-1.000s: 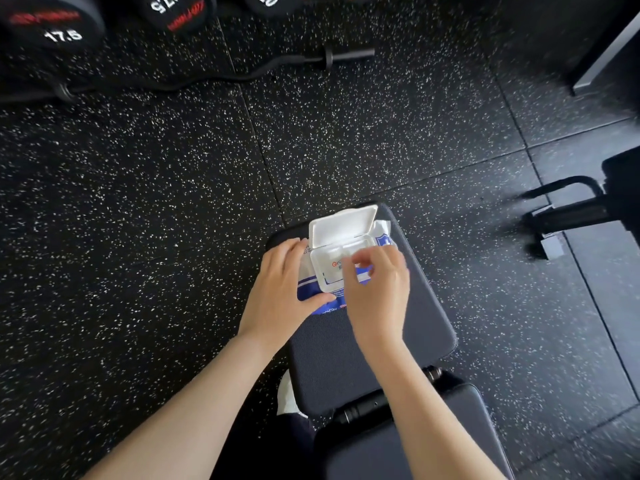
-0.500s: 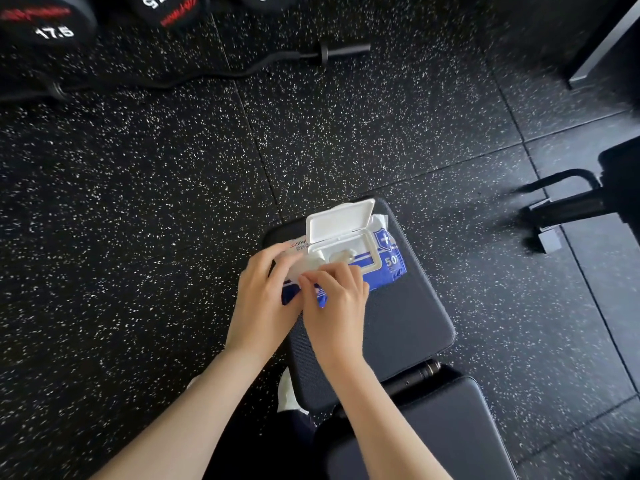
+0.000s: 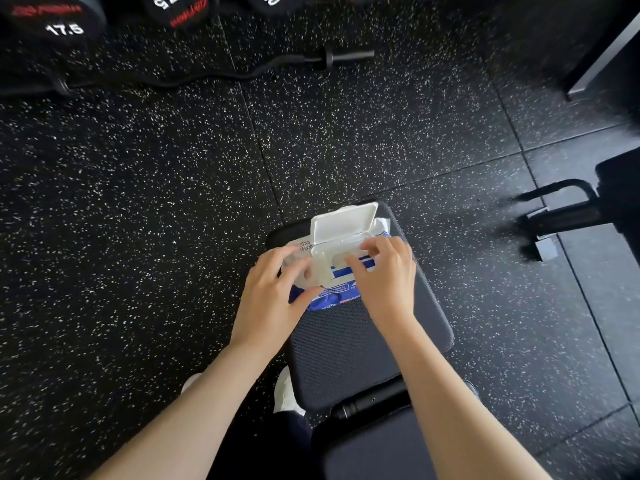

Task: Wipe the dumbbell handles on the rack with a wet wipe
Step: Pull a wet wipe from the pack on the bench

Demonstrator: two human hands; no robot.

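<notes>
A blue and white wet wipe pack (image 3: 334,294) lies on the front end of a dark bench pad (image 3: 363,348), its white flip lid (image 3: 343,220) standing open. My left hand (image 3: 273,296) presses down on the pack's left side, thumb on the front edge. My right hand (image 3: 384,275) curls over the right end of the dispenser opening, fingertips pinched together there; whether a wipe is between them is hidden. Black dumbbells marked 17.5 (image 3: 52,20) and 20 (image 3: 273,0) sit along the top edge, with their handles out of view.
A black curl bar (image 3: 242,75) lies on the speckled rubber floor (image 3: 138,202) in front of the dumbbells. A black machine foot (image 3: 568,213) juts in at the right. A dark post (image 3: 602,53) stands top right. White shoe tips (image 3: 285,393) show beside the bench.
My right hand has gone from the pack's front left corner back to the right, over the dispenser opening. My left hand has stayed on the pack.
</notes>
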